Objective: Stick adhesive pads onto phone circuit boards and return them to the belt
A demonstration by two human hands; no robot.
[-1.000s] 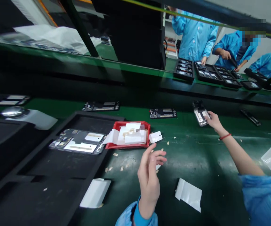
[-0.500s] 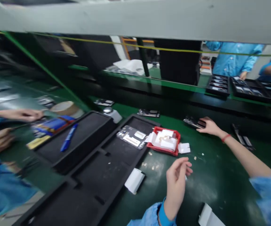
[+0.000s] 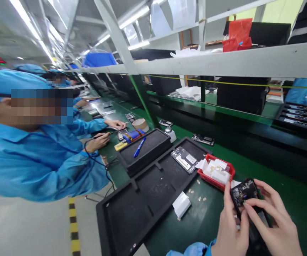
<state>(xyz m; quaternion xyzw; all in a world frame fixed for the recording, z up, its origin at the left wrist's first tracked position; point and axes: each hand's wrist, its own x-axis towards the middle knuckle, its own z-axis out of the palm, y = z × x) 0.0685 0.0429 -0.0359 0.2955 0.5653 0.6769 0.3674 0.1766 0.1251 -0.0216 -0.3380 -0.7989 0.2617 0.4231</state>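
Note:
A dark phone without its back cover, circuit board exposed, is held tilted at the lower right. Along its left edge my left hand is closed, thumb near the lower side. My right hand grips the right side and upper corner, with a fingertip and thumb touching the board. A red bin of white paper pieces stands just beyond the left fingertips. Part of the phone's lower end is hidden by my hands.
A black foam tray holds another phone board. On a black block lies a blue marker. Folded white paper and small scraps dot the green bench. At left sits a co-worker in blue. Another phone lies by the back ledge.
My right hand has brought a phone from the back of the bench to my left hand, and both now hold it. The view has swung left and up, bringing the co-worker into sight.

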